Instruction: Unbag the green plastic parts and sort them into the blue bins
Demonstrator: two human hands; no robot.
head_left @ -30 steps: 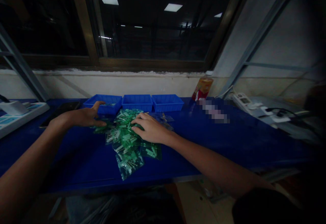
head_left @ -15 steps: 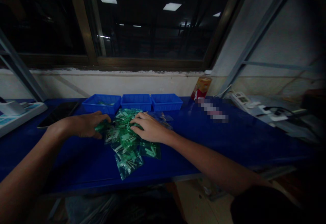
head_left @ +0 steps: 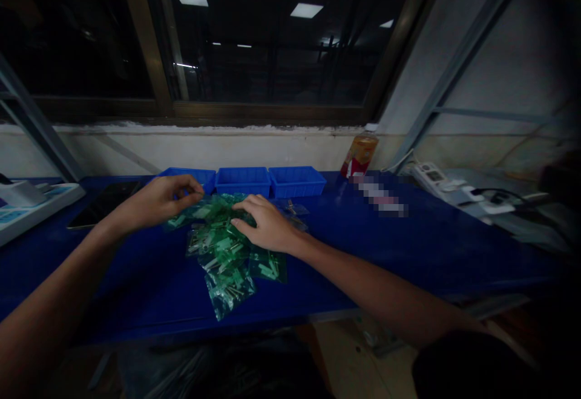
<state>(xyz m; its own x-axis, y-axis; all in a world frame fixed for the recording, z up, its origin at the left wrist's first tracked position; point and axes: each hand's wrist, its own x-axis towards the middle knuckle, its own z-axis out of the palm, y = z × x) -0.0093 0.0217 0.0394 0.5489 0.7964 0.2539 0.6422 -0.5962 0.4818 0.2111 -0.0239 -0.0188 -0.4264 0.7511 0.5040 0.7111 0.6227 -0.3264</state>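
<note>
Two hands (head_left: 157, 202) (head_left: 267, 226), one packet pile (head_left: 222, 244), three trays (head_left: 297, 189).

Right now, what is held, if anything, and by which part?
Whether the left hand pinches a green bag cannot be told; the right hand rests on the pile, apparently holding nothing.

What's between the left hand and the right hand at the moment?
In the head view, the far part of the heap of clear green packets lies between the left hand and the right hand.
</note>
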